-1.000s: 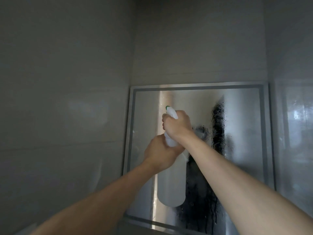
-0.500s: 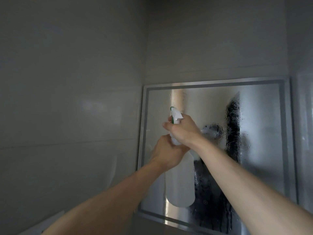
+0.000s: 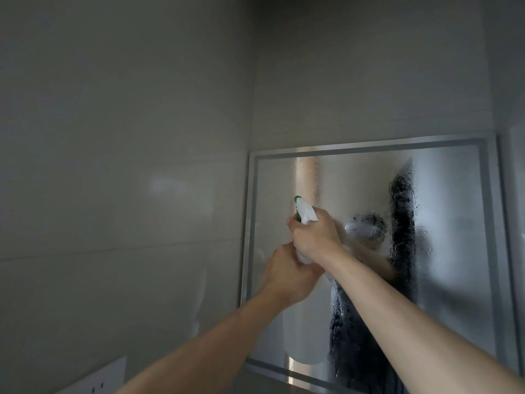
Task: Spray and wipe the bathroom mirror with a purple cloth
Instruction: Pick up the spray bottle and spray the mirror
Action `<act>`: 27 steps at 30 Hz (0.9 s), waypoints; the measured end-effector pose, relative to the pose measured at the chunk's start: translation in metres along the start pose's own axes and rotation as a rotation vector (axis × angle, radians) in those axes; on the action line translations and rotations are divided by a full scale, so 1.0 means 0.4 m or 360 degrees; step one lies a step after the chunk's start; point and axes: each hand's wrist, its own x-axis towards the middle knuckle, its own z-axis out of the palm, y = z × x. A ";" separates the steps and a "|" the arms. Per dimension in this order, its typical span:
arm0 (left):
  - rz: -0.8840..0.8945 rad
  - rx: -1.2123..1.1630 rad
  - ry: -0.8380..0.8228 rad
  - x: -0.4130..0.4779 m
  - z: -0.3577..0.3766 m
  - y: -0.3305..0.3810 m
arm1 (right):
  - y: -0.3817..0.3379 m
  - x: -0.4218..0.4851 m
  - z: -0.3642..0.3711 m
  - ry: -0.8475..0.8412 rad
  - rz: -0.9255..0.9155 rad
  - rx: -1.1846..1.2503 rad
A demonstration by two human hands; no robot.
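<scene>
Mirror (image 3: 454, 251) hangs in the right and lower right of the frame, on the far wall of a corner, and the spraying step is in hand. A white bottle (image 3: 305, 216) with a green nozzle is raised before the glass's left half, nozzle aimed at it. The right hand (image 3: 315, 237) has its fingers clamped round the spray head, and the left hand (image 3: 287, 274) grips the neck just below, fingers curled round it. Whether the trigger is squeezed cannot be told. Dark wet streaks (image 3: 402, 211) and beads run down the middle of the glass, while the left strip and the far right look less wetted, so spraying seems partly done. The next move likely calls for more sprays across the drier parts; then the bottle must be set down and one hand freed for the cloth, which is not in view. A grey tiled wall (image 3: 113, 194) fills the left of the frame and meets the mirror's frame (image 3: 248, 223) closely, which may cramp wiping along that edge. A white socket (image 3: 96, 379) sits at lower left, well apart from the spray.
</scene>
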 end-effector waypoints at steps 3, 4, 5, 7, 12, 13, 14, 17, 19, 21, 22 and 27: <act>0.0000 -0.0041 -0.0039 -0.008 -0.001 -0.014 | 0.011 -0.007 0.006 -0.0053 0.0015 0.0041; -0.0016 -0.0070 -0.0051 -0.012 0.001 -0.019 | 0.016 -0.008 0.008 -0.0079 0.0008 0.0033; -0.0034 -0.0101 -0.0060 -0.017 0.003 -0.025 | 0.021 -0.011 0.010 -0.0105 0.0003 0.0010; -0.0066 -0.0146 -0.0071 -0.028 0.009 -0.037 | 0.031 -0.018 0.015 -0.0152 0.0021 -0.0025; -0.0111 -0.0242 -0.0140 -0.052 0.030 -0.074 | 0.069 -0.040 0.036 -0.0232 0.0140 -0.0003; -0.0118 -0.0248 -0.0146 -0.055 0.033 -0.079 | 0.076 -0.044 0.039 -0.0234 0.0153 0.0000; -0.0121 -0.0244 -0.0154 -0.057 0.037 -0.085 | 0.080 -0.048 0.043 -0.0229 0.0166 -0.0004; -0.0087 -0.0211 -0.0210 -0.059 0.041 -0.103 | 0.092 -0.059 0.047 -0.0186 0.0197 -0.0030; -0.0079 -0.0194 -0.0235 -0.059 0.040 -0.117 | 0.092 -0.070 0.049 -0.0165 0.0200 -0.0027; -0.0061 -0.0173 -0.0245 -0.060 0.034 -0.133 | 0.089 -0.081 0.055 -0.0152 0.0207 -0.0032; -0.0045 -0.0150 -0.0249 -0.062 0.029 -0.140 | 0.086 -0.088 0.060 -0.0147 0.0212 -0.0030; -0.0082 -0.0211 -0.0287 -0.095 0.004 -0.182 | 0.077 -0.130 0.091 -0.0199 0.0271 -0.0110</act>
